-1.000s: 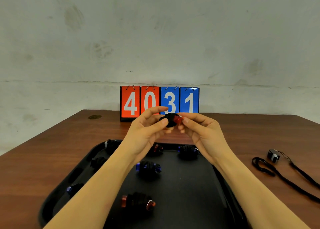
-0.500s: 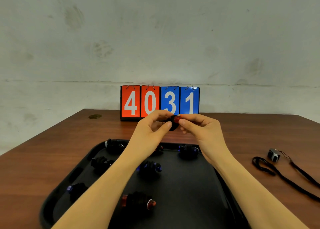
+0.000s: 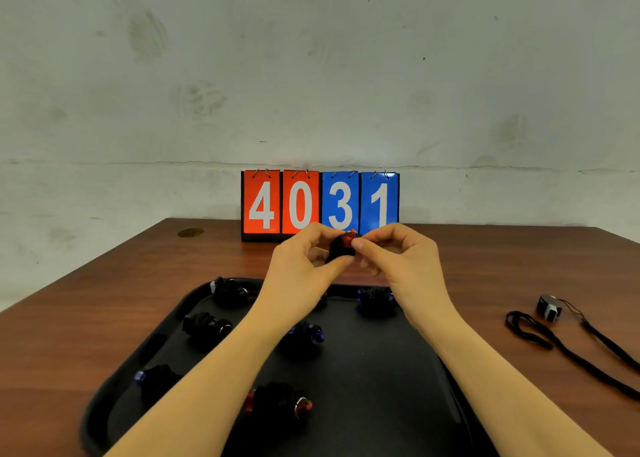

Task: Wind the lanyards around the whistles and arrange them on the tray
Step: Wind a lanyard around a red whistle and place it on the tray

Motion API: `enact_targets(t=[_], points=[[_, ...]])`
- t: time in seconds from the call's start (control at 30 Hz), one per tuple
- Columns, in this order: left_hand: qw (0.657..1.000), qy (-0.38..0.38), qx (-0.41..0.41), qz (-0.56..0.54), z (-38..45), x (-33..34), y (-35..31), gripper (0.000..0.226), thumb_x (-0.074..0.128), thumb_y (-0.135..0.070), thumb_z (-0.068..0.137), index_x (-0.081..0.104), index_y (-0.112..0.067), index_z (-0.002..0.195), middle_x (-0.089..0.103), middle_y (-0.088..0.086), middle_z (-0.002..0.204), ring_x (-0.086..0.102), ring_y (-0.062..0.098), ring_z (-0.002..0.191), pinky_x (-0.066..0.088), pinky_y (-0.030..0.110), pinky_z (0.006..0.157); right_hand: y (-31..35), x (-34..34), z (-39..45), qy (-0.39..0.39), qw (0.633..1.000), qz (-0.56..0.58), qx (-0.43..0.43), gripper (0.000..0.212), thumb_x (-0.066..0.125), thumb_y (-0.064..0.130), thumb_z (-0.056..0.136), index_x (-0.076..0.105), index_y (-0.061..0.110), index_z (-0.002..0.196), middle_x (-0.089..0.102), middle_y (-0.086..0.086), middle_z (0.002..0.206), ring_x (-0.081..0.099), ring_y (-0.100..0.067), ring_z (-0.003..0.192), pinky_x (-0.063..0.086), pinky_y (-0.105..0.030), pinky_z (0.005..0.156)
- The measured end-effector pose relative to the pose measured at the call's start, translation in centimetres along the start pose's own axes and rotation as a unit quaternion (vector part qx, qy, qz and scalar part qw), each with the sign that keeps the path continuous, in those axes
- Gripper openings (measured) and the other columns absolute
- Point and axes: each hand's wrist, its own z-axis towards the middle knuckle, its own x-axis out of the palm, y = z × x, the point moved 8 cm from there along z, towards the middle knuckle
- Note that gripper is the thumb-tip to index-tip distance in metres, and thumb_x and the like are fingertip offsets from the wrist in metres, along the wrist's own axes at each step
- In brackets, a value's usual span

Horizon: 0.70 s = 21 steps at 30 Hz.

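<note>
Above the far end of the black tray, both hands hold a red whistle wrapped in its black lanyard. My left hand grips the wound bundle between thumb and fingers. My right hand pinches the whistle's red end. Several wound whistles lie on the tray, among them a red one near the front and a blue one in the middle. A silver whistle lies on the table to the right, its black lanyard loose and unwound.
A flip scoreboard reading 4031 stands at the table's far edge against the wall. The brown wooden table runs left and right of the tray. A round grommet sits in the far left corner.
Both hands have risen slightly and closed tighter round the red whistle; my left fingers, spread a second ago, now curl over the bundle. Nothing on the tray or table has moved.
</note>
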Motion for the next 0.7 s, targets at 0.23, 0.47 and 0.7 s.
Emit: enact_targets(t=[0.23, 0.47, 0.7], points=[[1.0, -0.007, 0.004, -0.021, 0.2, -0.6, -0.3, 0.027, 0.071, -0.017, 0.077, 0.058, -0.035, 0.093, 0.066, -0.014, 0.094, 0.066, 0.007, 0.082, 0.055, 0.021, 0.076, 0.7, 0.5, -0.4, 0.04, 0.999, -0.008, -0.035, 0.016, 0.068, 0.008, 0.079, 0.068, 0.019, 0.09, 0.07, 0.002, 0.09, 0.065, -0.006, 0.09, 0.053, -0.017, 0.077], [1.0, 0.009, 0.009, -0.017, 0.1, -0.2, -0.2, 0.028, 0.071, -0.017, 0.078, 0.06, -0.028, 0.101, 0.065, -0.014, 0.098, 0.064, 0.003, 0.084, 0.053, 0.016, 0.076, 1.5, 0.2, -0.4, 0.033, 0.997, -0.021, -0.074, 0.019, 0.067, 0.007, 0.08, 0.066, 0.026, 0.079, 0.069, 0.003, 0.083, 0.064, -0.006, 0.089, 0.054, -0.024, 0.08], [0.999, 0.031, 0.027, 0.005, 0.0, 0.3, -0.2, 0.025, 0.067, -0.015, 0.081, 0.058, -0.028, 0.101, 0.064, -0.016, 0.098, 0.062, -0.001, 0.09, 0.048, 0.008, 0.077, 1.0, 0.1, -0.1, 0.034, 0.999, 0.002, -0.03, 0.013, 0.069, 0.005, 0.077, 0.067, 0.018, 0.074, 0.069, 0.001, 0.076, 0.065, -0.009, 0.08, 0.053, -0.024, 0.079]])
